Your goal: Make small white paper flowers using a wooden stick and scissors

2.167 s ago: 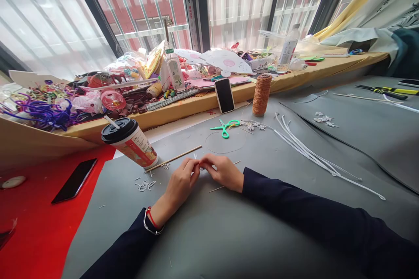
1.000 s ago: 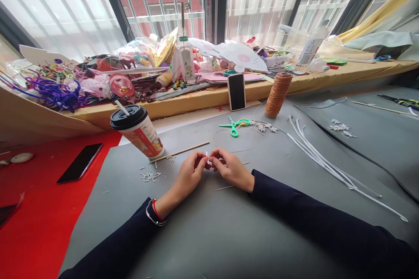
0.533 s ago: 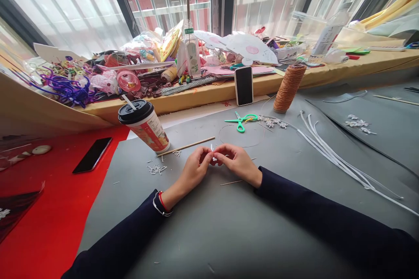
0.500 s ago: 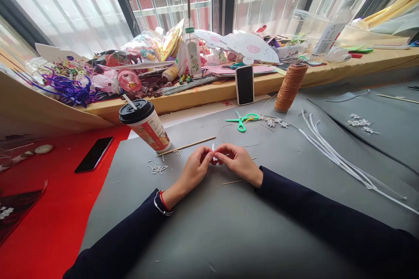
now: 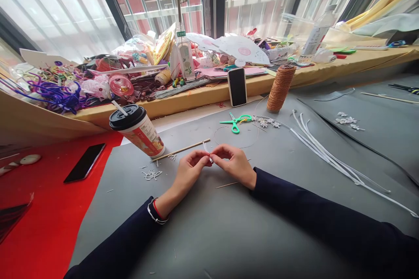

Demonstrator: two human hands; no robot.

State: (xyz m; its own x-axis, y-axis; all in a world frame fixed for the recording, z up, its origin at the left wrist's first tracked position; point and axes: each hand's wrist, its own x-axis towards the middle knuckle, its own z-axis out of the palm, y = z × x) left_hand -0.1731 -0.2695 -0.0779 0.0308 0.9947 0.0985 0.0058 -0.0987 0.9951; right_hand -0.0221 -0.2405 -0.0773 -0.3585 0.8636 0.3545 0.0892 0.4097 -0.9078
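Observation:
Near the middle of the grey mat [image 5: 209, 226], my left hand [image 5: 190, 169] and my right hand [image 5: 234, 163] meet at their fingertips. Both pinch a small white cord piece [image 5: 205, 147], whose end sticks up between them; the rest is hidden by the fingers. Just beyond lies a thin wooden stick [image 5: 183, 150], with white cord scraps [image 5: 152, 175] to its left. A thinner stick [image 5: 226, 185] is beside my right hand. Green scissors [image 5: 235, 123] lie open behind my hands, next to small white knotted flowers [image 5: 266, 122].
A lidded paper cup [image 5: 137, 130] stands at the left, past it a dark phone [image 5: 85, 163] on red cloth. Another phone [image 5: 237, 87] leans on the cluttered ledge beside a brown cord spool [image 5: 281, 89]. Long white cords [image 5: 330, 161] and more white flowers [image 5: 348, 120] lie at the right.
The view has shifted slightly, so the scene sits further left. The white piece between my fingers now shows a longer end, tilted to the left. Both hands keep their pinch.

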